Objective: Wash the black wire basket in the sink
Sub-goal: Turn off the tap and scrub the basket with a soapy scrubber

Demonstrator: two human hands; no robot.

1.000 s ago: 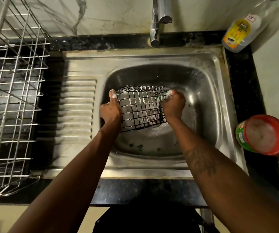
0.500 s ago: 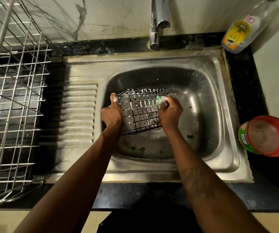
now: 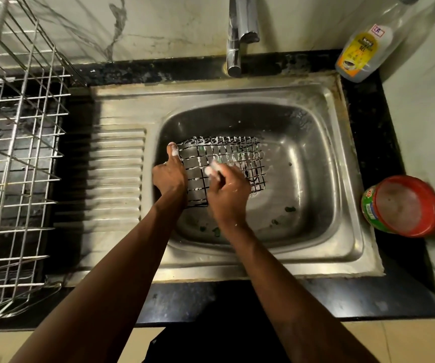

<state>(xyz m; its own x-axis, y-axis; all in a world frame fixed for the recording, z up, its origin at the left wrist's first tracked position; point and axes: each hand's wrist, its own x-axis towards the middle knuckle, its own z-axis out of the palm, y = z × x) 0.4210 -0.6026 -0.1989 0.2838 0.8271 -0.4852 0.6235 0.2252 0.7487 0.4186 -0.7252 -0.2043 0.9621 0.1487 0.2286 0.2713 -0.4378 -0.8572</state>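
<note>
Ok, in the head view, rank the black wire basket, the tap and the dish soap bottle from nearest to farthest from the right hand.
1. black wire basket, in the sink, touched by the foamy scrub pad that the right hand grips.
2. tap, behind the sink, centre back.
3. dish soap bottle, far back right corner.

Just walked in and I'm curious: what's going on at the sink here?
A person is washing a black wire basket in the sink. The left hand grips its left edge, while the right hand holds a sudsy scrubber against the mesh. Foam clings to the wires; no water shows at the tap.
</note>
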